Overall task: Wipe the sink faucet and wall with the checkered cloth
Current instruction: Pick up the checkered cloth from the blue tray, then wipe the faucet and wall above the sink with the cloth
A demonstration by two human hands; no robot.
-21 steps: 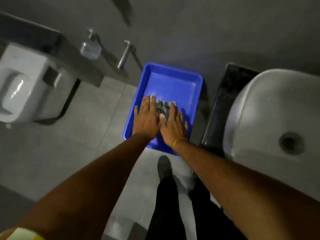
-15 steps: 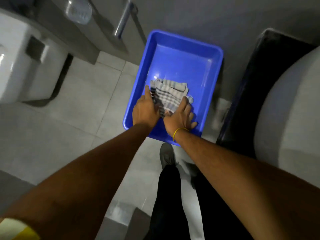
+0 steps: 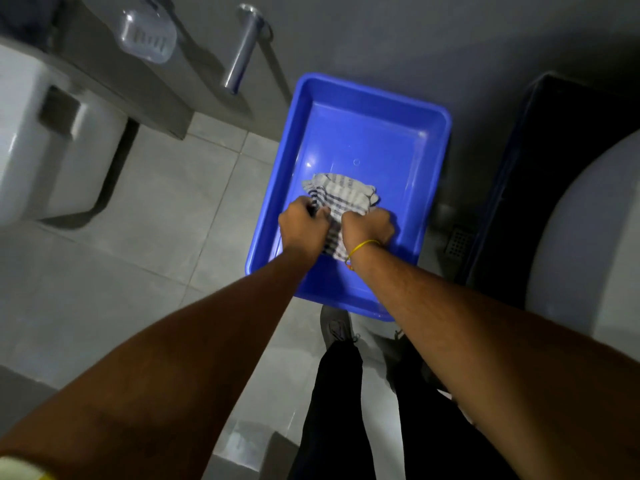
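Observation:
The checkered cloth [image 3: 341,194], white with dark blue stripes, lies bunched inside a blue plastic tub [image 3: 374,133] on the floor by the grey wall [image 3: 415,39]. My left hand [image 3: 301,225] and my right hand [image 3: 367,226] are side by side in the tub, both closed on the near part of the cloth. A yellow band circles my right wrist. The white sink basin [image 3: 588,244] shows at the right edge. No sink faucet is in view.
A white toilet [image 3: 31,133] stands at the left under a grey ledge. A clear soap dish [image 3: 147,38] and a chrome holder [image 3: 242,46] hang on the wall. A dark cabinet [image 3: 540,188] carries the basin, with a floor drain [image 3: 459,242] beside it. My legs and shoes are below the tub.
The fingers of both hands have curled from flat on the cloth into fists gripping it, and the cloth is more bunched. The view has moved closer to the tub.

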